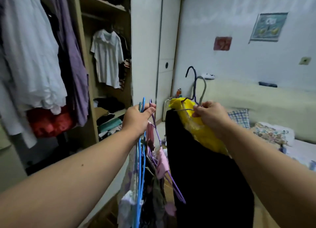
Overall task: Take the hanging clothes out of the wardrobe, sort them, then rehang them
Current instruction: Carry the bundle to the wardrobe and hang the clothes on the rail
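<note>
Head view, left hand point(136, 120), right hand point(210, 115) pinching thin hooked hangers point(203, 92)

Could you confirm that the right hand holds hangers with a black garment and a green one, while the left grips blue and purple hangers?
No: the head view shows the right hand holding a black garment and a yellow garment, not green; the rest stands.

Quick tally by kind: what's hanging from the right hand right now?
In the right hand:
Hangers: 2, the dark blue hanger and the grey hanger
Garments: 2, the black garment and the yellow garment
Total: 4
</note>
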A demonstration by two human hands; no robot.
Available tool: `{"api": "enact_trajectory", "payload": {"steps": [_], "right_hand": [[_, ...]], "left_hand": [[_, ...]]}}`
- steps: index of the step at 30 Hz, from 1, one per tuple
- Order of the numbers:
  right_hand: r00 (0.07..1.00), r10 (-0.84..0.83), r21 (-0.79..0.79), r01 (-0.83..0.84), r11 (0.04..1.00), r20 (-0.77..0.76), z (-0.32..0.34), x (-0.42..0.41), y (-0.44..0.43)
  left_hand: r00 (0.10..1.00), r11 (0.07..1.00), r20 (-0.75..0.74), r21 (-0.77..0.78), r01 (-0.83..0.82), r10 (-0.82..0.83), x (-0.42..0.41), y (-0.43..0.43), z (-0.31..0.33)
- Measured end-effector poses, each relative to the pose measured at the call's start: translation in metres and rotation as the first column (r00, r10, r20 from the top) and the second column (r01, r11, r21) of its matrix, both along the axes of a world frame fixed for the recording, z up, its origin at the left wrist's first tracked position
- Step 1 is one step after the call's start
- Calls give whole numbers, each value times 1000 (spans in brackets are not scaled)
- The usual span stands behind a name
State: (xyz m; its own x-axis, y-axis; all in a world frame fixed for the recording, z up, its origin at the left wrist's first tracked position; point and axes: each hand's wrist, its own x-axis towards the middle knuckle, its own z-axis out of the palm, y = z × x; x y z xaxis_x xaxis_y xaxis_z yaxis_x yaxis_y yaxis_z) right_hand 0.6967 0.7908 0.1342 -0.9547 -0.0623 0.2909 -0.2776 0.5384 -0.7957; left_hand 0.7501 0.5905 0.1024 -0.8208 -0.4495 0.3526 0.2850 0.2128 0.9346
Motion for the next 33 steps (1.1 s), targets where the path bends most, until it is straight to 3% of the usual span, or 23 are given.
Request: {"api": "enact_trajectory", "payload": {"steps": [3, 7, 9, 12, 15, 22, 25, 29, 33], "right_hand": [[992, 106, -92, -99, 991, 69, -14, -6, -63], [928, 276, -398, -161, 903, 250, -30, -17, -156], [900, 341, -476, -183, 860, 272, -35, -25, -192], [895, 347, -477, -184, 859, 280, -39, -40, -238], [923, 233, -481, -60, 874, 307, -40, -56, -265], [927, 138, -552, 84, 830, 348, -31, -114, -284], [945, 128, -561, 67, 825, 301, -22, -142, -292], [951, 168, -541, -1, 841, 259, -6, -185, -310], [949, 206, -560, -40, 827, 238, 15, -221, -336]], "left_hand": [[999, 999, -22, -19, 26, -26, -23, -33, 8], [1000, 1000, 10, -16, 18, -18, -68, -88, 15], [999, 1000, 42, -4, 21, -21, -86, -110, 15], [998, 997, 49, -56, 47, -44, -106, -145, 15], [986, 975, 44, -149, 166, -161, -119, -185, 19], [978, 968, 33, -138, 209, -206, -165, -275, 33], [977, 967, 30, -140, 215, -213, -186, -296, 40], [969, 969, 29, -22, 246, -246, -225, -313, 50], [951, 947, 46, -95, 307, -304, -260, -318, 58]]}}
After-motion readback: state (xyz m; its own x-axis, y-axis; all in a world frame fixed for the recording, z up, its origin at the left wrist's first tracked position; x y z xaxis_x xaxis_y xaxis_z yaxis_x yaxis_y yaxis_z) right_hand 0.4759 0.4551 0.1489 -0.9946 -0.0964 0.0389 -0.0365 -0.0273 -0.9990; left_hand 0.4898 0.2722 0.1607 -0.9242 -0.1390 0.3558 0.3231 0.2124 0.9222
